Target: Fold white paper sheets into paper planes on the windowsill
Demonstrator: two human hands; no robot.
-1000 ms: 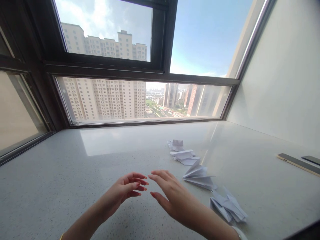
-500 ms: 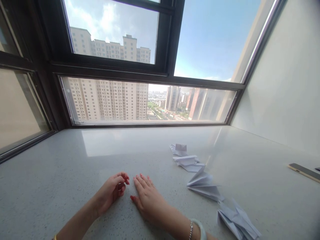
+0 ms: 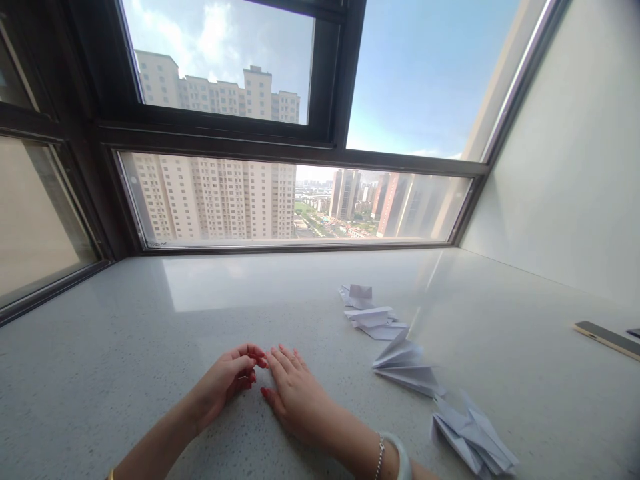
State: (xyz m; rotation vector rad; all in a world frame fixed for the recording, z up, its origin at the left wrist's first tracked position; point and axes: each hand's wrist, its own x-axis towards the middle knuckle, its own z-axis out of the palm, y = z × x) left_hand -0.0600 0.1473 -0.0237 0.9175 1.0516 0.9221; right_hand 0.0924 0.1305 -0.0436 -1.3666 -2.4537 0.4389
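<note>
Paper, if any lies under my palm, is hidden: my right hand [image 3: 293,393] rests flat on the pale speckled sill [image 3: 150,347], fingers together and pressed down, and I cannot tell whether a sheet is beneath it or only bare stone. My left hand [image 3: 230,377] sits just beside it, loosely curled, fingertips bent in and touching the right hand's forefinger, pinching nothing that I can see. What does show is folded work laid off to my right in a loose row running away from me: a folded plane-like piece [image 3: 473,437] nearest, another winged one [image 3: 407,367] beyond it, then a flatter pair of folds [image 3: 375,319], and a small squarish fold [image 3: 357,292] farthest, near the window [image 3: 280,200]. I judge they are set there to keep the stretch in front of me free while staying within reach. Each lies flat on the sill, near its neighbours. Well apart, at the right edge, a dark slim phone-like slab [image 3: 605,337] lies flat. A pale bangle [image 3: 400,457] and thin chain circle my right wrist. No writing, brand or label is legible on the papers, the slab or the frame.
</note>
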